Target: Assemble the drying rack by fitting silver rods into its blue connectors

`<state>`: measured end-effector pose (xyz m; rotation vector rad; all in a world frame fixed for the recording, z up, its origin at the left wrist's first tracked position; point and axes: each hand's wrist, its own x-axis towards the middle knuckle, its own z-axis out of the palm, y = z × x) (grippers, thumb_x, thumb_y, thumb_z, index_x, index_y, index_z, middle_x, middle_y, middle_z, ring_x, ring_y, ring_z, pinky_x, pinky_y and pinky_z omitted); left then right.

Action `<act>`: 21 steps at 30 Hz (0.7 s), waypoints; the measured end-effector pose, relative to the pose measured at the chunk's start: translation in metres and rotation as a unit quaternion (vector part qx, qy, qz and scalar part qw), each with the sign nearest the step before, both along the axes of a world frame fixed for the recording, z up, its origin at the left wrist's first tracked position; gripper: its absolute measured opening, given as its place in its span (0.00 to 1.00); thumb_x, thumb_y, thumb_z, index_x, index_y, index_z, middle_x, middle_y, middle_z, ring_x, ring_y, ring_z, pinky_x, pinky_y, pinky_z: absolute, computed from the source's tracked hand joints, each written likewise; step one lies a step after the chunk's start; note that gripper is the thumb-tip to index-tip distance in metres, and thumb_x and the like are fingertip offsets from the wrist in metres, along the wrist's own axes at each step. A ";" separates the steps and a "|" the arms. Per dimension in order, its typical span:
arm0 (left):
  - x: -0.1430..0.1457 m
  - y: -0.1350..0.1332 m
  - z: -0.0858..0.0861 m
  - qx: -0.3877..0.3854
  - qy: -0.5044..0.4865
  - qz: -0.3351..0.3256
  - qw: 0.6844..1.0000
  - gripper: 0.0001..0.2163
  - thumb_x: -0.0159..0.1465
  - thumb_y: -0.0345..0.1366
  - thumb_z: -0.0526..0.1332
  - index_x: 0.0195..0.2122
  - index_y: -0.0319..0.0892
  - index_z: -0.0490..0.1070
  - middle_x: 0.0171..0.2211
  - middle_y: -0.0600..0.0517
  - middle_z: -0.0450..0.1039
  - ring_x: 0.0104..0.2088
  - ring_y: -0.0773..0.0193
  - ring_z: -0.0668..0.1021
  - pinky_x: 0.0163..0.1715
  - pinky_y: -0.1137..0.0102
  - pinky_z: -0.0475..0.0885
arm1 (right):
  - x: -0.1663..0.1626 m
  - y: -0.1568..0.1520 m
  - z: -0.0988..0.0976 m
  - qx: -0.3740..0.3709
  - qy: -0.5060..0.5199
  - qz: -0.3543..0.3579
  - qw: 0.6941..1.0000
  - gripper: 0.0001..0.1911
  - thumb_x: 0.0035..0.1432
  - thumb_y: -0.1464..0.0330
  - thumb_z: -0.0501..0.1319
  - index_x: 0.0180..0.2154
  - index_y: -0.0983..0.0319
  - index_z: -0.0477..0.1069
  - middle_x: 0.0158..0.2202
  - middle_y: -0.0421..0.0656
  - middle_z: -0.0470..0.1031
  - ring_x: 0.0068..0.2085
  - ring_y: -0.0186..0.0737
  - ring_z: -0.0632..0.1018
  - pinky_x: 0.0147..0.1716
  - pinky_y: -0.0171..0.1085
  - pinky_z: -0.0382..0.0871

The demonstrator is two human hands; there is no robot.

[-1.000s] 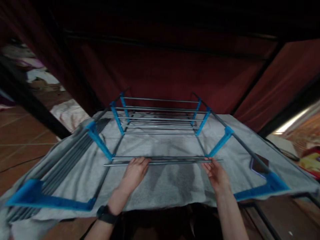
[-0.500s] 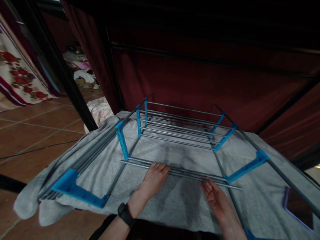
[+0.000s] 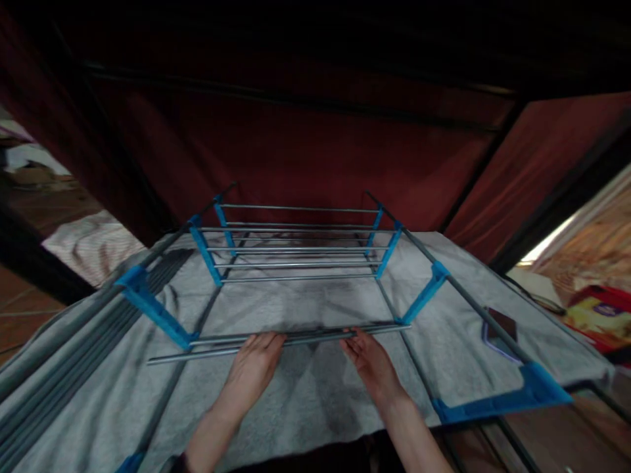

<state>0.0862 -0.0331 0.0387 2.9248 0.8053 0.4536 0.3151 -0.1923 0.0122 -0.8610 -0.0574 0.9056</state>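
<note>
A shelf frame of grey metal rods and blue plastic connectors (image 3: 211, 259) lies flat on a grey cloth (image 3: 305, 401). My left hand (image 3: 254, 364) rests palm down, its fingertips on a loose grey rod (image 3: 197, 355) that slants off to the left. My right hand (image 3: 372, 361) lies beside it, its fingertips touching the bundle of rods (image 3: 320, 334) at the frame's near crossbar. Both hands have their fingers stretched out flat.
A dark phone (image 3: 499, 326) lies on the cloth at the right, near a blue corner piece (image 3: 532, 391). More grey rods (image 3: 44, 387) lie along the left edge. Dark red fabric walls (image 3: 315, 157) stand behind. Tiled floor and a pale cloth bundle (image 3: 86, 240) lie to the left.
The view has swung back to the right. One rod has slid out to the left under my left hand, and my right hand has moved in closer to the left one.
</note>
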 end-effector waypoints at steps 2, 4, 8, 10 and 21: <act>-0.006 0.011 -0.004 0.000 -0.011 -0.003 1.000 0.17 0.75 0.34 0.49 0.51 0.44 0.79 0.45 0.45 0.83 0.46 0.52 0.84 0.50 0.57 0.76 | 0.002 0.003 0.003 0.010 0.012 -0.018 1.000 0.12 0.47 0.63 0.78 0.33 0.57 0.80 0.37 0.42 0.85 0.43 0.44 0.84 0.53 0.47 0.79; -0.010 0.019 -0.009 -0.013 -0.023 -0.005 1.000 0.17 0.75 0.37 0.49 0.50 0.45 0.79 0.44 0.46 0.84 0.46 0.53 0.85 0.50 0.58 0.78 | 0.006 0.005 0.005 0.013 0.018 -0.042 0.999 0.14 0.45 0.64 0.79 0.33 0.57 0.79 0.36 0.42 0.85 0.43 0.44 0.84 0.51 0.46 0.79; -0.013 0.022 -0.017 -0.058 -0.040 -0.004 0.997 0.17 0.74 0.46 0.52 0.52 0.46 0.77 0.48 0.47 0.85 0.48 0.53 0.86 0.49 0.60 0.80 | 0.009 0.011 0.007 0.002 0.025 -0.061 0.998 0.16 0.42 0.64 0.80 0.31 0.57 0.77 0.36 0.42 0.84 0.43 0.44 0.83 0.47 0.44 0.78; -0.012 0.021 -0.018 -0.065 -0.046 0.009 0.997 0.18 0.73 0.50 0.53 0.51 0.47 0.77 0.46 0.48 0.85 0.45 0.52 0.86 0.46 0.61 0.81 | 0.007 0.017 0.008 0.006 0.028 -0.069 0.997 0.16 0.43 0.63 0.80 0.30 0.58 0.76 0.36 0.42 0.84 0.42 0.43 0.83 0.45 0.42 0.78; -0.013 0.036 -0.018 -0.109 -0.096 -0.005 0.989 0.18 0.69 0.54 0.55 0.46 0.51 0.78 0.44 0.50 0.86 0.43 0.53 0.87 0.44 0.65 0.83 | 0.020 0.037 0.013 0.032 -0.017 -0.078 0.996 0.17 0.47 0.58 0.78 0.34 0.58 0.77 0.36 0.43 0.84 0.37 0.40 0.81 0.43 0.40 0.77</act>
